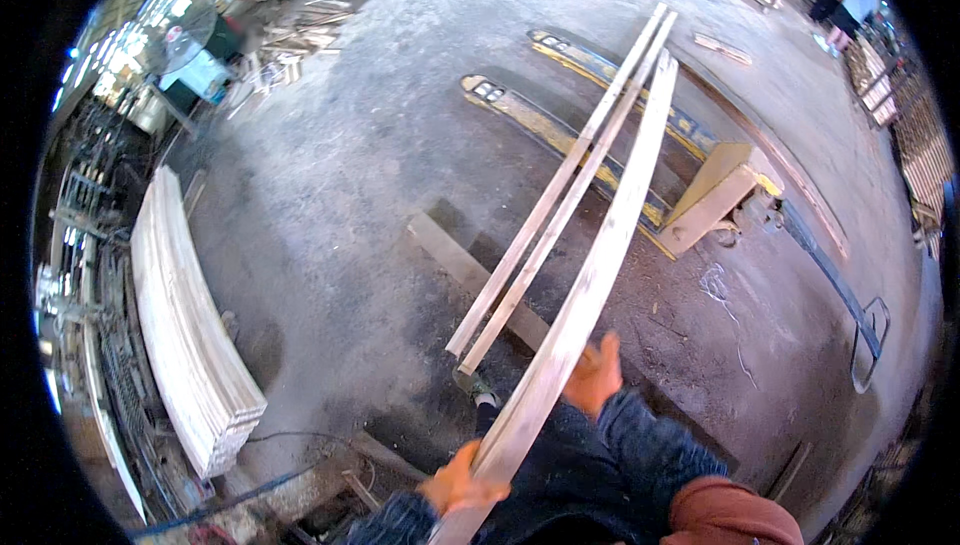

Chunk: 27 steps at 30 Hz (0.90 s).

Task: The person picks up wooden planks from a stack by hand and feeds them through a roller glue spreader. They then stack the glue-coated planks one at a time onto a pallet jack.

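Note:
A long pale wooden plank [595, 285] slants from my body up toward the far right. My left hand [465, 483] is wrapped around its near end. Farther along, my right hand [595, 380] grips the plank's right edge with the thumb up; its fingers are hidden beneath the wood. Left of the plank lie two narrow wooden strips [524, 235], side by side with a slim gap. Their near ends rest over a thick timber beam [450, 257] on the floor, and their far parts cross above the forks of a pallet jack [712, 195].
At left stands a neat stack of boards [190, 315] beside machinery [75, 295]. Scrap wood [300, 40] lies in a heap at the far left. The jack's handle [825, 265] reaches out to the right. Two people [845, 5] stand at the far right.

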{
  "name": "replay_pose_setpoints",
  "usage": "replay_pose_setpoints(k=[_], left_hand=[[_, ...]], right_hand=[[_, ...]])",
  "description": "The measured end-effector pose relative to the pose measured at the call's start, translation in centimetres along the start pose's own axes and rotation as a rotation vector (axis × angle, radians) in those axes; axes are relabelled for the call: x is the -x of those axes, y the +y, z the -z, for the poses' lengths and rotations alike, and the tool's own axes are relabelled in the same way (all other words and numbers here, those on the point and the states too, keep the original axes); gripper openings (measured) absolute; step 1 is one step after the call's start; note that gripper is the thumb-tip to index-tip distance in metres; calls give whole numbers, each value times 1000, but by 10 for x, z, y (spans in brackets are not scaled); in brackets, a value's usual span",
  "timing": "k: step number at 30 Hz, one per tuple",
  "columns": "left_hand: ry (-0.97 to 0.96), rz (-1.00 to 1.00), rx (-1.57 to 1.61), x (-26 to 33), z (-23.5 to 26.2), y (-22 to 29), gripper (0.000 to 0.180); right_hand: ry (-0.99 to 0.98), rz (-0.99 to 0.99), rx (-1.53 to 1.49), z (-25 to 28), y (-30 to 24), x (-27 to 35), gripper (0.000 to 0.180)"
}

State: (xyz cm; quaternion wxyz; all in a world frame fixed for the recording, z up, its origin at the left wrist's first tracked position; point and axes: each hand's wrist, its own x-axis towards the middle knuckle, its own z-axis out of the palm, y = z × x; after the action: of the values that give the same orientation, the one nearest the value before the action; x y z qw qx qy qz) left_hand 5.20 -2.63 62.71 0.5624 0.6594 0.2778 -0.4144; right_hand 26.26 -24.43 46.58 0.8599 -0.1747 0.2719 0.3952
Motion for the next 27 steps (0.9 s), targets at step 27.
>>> replay_pose_setpoints(k=[27], left_hand=[[1065, -153, -555, 319, -172, -352, 115]], right_hand=[[-48, 235, 664, -107, 57, 171, 81]])
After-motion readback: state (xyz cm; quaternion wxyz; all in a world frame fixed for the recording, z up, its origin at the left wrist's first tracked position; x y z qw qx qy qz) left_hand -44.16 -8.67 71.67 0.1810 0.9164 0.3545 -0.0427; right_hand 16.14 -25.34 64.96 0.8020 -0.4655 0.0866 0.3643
